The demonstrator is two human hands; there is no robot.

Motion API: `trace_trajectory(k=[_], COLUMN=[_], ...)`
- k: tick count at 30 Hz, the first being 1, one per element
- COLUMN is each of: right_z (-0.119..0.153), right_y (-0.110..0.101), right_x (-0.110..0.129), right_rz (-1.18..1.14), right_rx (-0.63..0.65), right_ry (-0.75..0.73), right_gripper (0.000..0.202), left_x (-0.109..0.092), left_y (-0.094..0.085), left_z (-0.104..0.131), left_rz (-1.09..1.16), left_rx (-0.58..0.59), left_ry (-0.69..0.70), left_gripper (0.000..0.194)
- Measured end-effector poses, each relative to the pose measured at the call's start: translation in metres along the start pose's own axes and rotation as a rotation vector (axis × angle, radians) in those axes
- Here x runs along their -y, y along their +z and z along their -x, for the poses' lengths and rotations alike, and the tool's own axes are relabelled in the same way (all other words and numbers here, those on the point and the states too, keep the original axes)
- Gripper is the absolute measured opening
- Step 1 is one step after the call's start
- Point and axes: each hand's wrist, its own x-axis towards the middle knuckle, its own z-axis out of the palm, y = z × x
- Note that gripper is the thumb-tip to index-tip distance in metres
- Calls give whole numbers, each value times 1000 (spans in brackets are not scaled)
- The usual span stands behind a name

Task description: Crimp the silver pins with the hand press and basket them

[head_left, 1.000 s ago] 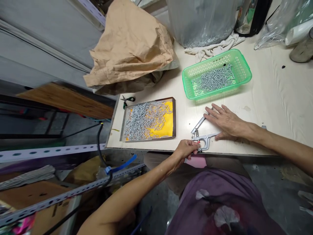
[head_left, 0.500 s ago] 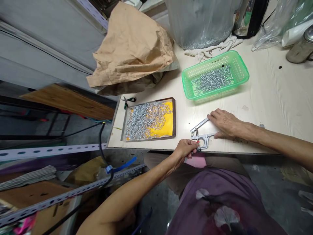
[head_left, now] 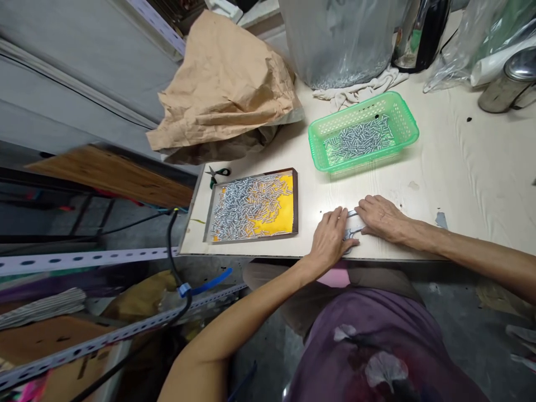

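Observation:
Silver hand press pliers (head_left: 354, 224) lie low over the table's front edge, mostly covered by both hands. My right hand (head_left: 380, 218) is closed around their handle ends. My left hand (head_left: 330, 240) wraps over the jaw end, fingers above and thumb below, hiding the spring and the jaws. Whether a small part sits in the jaws cannot be seen. To the left, a shallow tray (head_left: 295, 204) with a yellow lining holds many small silver metal pieces (head_left: 240, 209). Beyond my hands, a green plastic basket (head_left: 320, 163) contains similar silver pieces (head_left: 360, 138).
Green-handled scissors (head_left: 218, 174) lie by the tray's far left corner. Crumpled brown paper (head_left: 226, 89) and a large clear plastic bag (head_left: 339, 44) stand at the back. A cloth (head_left: 360, 89), a kettle (head_left: 422, 39) and a metal cup (head_left: 508, 84) sit behind and right.
My left hand has moved from pinching at the jaw tip with its fingertips to wrapping over the pliers' head. The handles now look closer together. The view has shifted slightly.

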Motion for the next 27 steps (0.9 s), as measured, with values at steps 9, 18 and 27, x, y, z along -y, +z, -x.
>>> trace_trajectory(k=[9, 18, 27], right_z=[12, 26, 14], right_y=[-6, 9, -11], right_x=[-3, 12, -21], right_rz=[-68, -236, -195], right_rx=[57, -8, 30], right_ry=[35, 80, 35], right_gripper=[47, 12, 42], left_x=[-6, -11, -3], left_y=[0, -5, 26], left_z=[-27, -26, -19], left_rz=[-147, -132, -72], left_rx=[186, 267, -101], left_ry=[120, 61, 117], left_gripper=[59, 26, 43])
